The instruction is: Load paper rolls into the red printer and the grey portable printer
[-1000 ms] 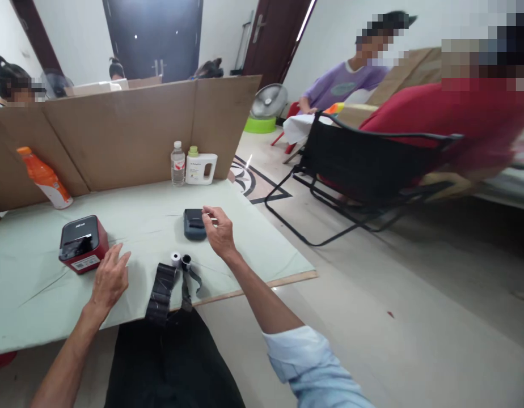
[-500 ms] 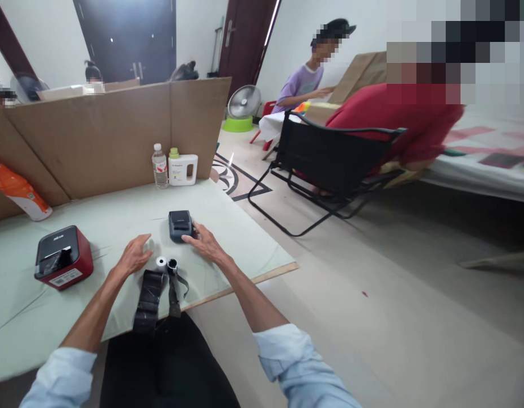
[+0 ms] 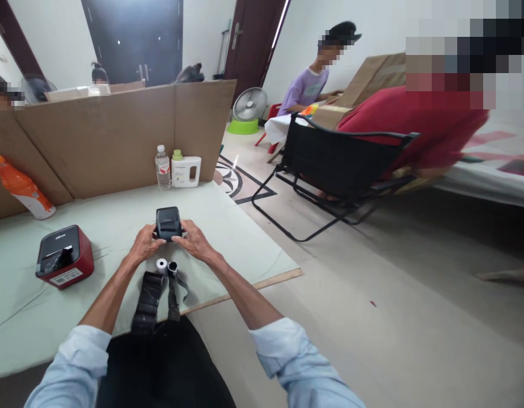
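Dark-grey small printer (image 3: 168, 222) sits mid-counter (image 3: 245, 249), grasped between left hand (image 3: 145, 245) and right hand (image 3: 193, 241). Risk: at 6 o'clock, white roll (image 3: 161, 264) could be knocked, rolling off.

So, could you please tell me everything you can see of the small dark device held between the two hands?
The small dark device is a compact, boxy unit of dark grey-blue, plastic-looking casing with rounded corners and a darker panel across its top face. It looks like a small portable printer. It sits flat on the pale green table cover, top face up. The left hand touches its left side and the right hand its right side. Just in front of it lie a white paper roll and a black roll.
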Tool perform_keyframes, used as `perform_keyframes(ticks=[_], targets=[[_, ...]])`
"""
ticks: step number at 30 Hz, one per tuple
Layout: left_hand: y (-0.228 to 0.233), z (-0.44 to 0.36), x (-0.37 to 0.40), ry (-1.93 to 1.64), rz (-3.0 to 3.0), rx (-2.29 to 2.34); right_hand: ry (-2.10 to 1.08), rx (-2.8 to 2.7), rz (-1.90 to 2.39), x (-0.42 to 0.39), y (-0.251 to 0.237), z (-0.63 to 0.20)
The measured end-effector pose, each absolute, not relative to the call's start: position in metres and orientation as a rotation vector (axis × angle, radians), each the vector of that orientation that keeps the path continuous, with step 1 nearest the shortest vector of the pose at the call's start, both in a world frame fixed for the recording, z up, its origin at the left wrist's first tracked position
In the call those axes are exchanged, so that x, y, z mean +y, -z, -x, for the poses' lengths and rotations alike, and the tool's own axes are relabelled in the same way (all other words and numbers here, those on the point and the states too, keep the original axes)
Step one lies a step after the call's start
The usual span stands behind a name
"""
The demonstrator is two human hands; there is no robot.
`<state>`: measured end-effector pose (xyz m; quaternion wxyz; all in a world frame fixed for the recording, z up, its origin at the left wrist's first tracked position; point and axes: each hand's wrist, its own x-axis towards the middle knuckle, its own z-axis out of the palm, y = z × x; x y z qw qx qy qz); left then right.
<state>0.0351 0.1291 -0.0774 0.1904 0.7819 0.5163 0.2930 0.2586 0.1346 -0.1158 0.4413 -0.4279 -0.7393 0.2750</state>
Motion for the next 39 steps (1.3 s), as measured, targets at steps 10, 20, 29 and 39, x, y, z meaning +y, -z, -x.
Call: perform_keyframes(ticks=[10,20,29,39], targets=[[0.068,0.046,0.073,-0.763,-2.073,1.672,-1.033,-2.051,0.777,0.141,0.108,-0.192],[0.092,0.065,0.064,-0.95,-1.944,1.64,-1.176,-1.924,0.85,0.14,0.133,-0.19],[0.098,0.056,0.068,-1.032,-2.023,1.592,-1.125,-1.938,0.842,0.143,0.147,-0.186],[0.095,0.054,0.059,-1.049,-2.054,1.582,-1.047,-1.984,0.805,0.146,0.155,-0.187]])
